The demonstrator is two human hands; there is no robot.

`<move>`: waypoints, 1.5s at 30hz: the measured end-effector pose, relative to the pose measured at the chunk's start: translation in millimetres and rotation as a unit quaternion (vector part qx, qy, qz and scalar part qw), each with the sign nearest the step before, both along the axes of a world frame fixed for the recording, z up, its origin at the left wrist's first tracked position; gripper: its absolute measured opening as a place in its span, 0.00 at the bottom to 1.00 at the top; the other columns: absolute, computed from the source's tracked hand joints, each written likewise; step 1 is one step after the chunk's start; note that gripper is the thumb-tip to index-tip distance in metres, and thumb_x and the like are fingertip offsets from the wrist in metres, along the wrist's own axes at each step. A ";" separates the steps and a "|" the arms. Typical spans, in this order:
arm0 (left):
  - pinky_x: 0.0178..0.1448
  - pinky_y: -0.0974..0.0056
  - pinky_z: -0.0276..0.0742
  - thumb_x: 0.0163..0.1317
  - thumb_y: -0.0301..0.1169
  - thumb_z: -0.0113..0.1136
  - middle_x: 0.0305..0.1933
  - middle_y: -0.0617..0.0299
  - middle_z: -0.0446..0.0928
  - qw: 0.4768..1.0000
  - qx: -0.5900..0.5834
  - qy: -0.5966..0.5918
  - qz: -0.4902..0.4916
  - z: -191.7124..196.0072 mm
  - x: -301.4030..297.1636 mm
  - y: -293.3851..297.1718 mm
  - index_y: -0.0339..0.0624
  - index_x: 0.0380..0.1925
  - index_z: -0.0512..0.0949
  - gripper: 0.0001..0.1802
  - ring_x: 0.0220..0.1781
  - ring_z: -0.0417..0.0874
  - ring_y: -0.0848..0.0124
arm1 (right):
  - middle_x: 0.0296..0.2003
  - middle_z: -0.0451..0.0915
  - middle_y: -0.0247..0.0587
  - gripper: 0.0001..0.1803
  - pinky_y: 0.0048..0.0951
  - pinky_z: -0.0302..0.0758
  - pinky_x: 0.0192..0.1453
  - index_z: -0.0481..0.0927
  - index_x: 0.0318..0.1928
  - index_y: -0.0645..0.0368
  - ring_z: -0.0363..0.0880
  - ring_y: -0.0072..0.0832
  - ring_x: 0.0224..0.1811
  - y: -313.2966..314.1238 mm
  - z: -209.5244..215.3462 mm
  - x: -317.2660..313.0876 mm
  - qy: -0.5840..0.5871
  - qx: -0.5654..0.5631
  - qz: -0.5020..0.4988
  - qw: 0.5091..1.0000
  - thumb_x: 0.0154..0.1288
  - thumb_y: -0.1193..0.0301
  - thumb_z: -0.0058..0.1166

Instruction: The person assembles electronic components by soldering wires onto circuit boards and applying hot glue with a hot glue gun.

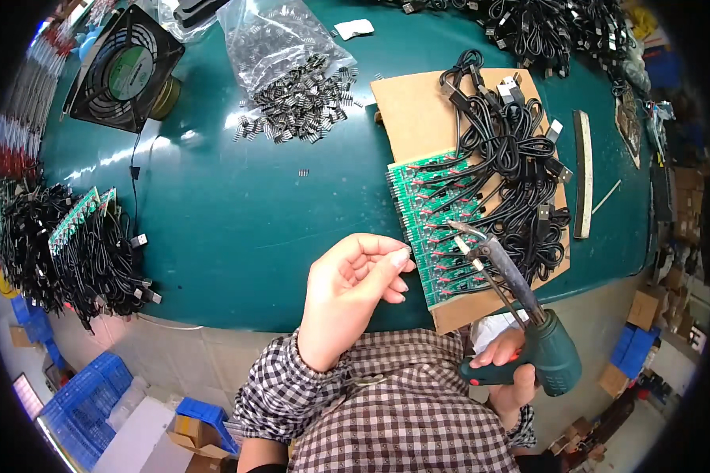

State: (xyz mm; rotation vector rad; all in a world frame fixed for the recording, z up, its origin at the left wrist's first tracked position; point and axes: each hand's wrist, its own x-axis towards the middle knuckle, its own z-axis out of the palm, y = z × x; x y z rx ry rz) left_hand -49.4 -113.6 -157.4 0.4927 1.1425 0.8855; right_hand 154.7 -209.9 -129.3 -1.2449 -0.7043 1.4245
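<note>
My left hand (353, 288) hovers over the near edge of the green table (237, 213), palm up, fingers curled loosely, thumb and forefinger pinched together; whether a tiny part sits between them I cannot tell. My right hand (506, 370) grips a dark green soldering gun (532, 331) by its handle. Its tip (459, 229) points up-left over a row of small green circuit boards (442, 229). The boards lie on a cardboard sheet (418, 110) with black cables (513, 165) attached.
A pile of small black components (300, 106) spills from a clear bag (280, 35) at the back. A black fan (122, 71) stands at the far left. More boards with cables (71, 244) lie at the left edge. Blue crates (95, 394) stand below.
</note>
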 end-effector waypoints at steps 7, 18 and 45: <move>0.30 0.76 0.75 0.58 0.26 0.55 0.30 0.56 0.77 0.999 0.000 0.029 -0.013 2.5 3.7 4.8 0.30 0.34 0.73 0.08 0.25 0.76 0.78 | 0.28 0.73 0.47 0.25 0.31 0.78 0.35 0.70 0.31 0.64 0.76 0.32 0.29 -1.7 0.6 1.5 -0.010 -0.017 0.008 1.000 0.53 0.51 0.55; 0.32 0.73 0.78 0.59 0.25 0.54 0.30 0.54 0.77 1.000 -0.009 0.005 -0.002 -1.3 5.6 3.5 0.28 0.34 0.73 0.08 0.26 0.79 0.74 | 0.35 0.74 0.49 0.29 0.33 0.76 0.42 0.70 0.38 0.65 0.76 0.32 0.35 -5.6 9.0 3.5 -0.038 -0.067 0.031 0.997 0.52 0.49 0.55; 0.32 0.71 0.79 0.58 0.26 0.54 0.28 0.55 0.77 1.000 -0.011 0.005 -0.022 -1.3 4.6 8.0 0.30 0.31 0.73 0.07 0.28 0.80 0.71 | 0.27 0.72 0.46 0.25 0.33 0.78 0.38 0.68 0.32 0.67 0.75 0.33 0.31 -9.6 5.8 -1.8 -0.114 -0.072 0.069 0.989 0.56 0.54 0.53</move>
